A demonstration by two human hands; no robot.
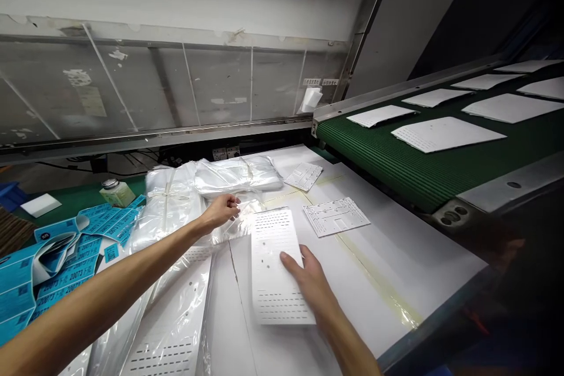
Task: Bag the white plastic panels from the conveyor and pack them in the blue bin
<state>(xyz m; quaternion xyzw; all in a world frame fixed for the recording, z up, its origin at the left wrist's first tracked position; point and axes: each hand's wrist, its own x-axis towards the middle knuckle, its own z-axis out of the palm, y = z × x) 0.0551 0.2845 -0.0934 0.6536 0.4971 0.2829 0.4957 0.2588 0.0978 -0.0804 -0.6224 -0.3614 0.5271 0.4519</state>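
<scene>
My right hand (311,276) grips a white slotted plastic panel (277,270) by its right edge, thumb on top. The panel has rows of slots at both ends and a few small holes between. My left hand (224,210) is closed, fingertips pinched on a thin clear plastic bag (240,223) just beyond the panel's upper left corner. How much of the bag is between the fingers is hard to see. Bagged slotted panels (171,311) lie below my left forearm. Two more white panels, one nearer (337,216) and one farther (304,176), rest underside up on the right.
Tied bundles of clear bags (238,175) sit at the back of the white tabletop (379,270). Blue printed label sheets (66,264) and a small bottle (116,192) are at left. A green conveyor belt (374,153) carrying several white panels runs along the right.
</scene>
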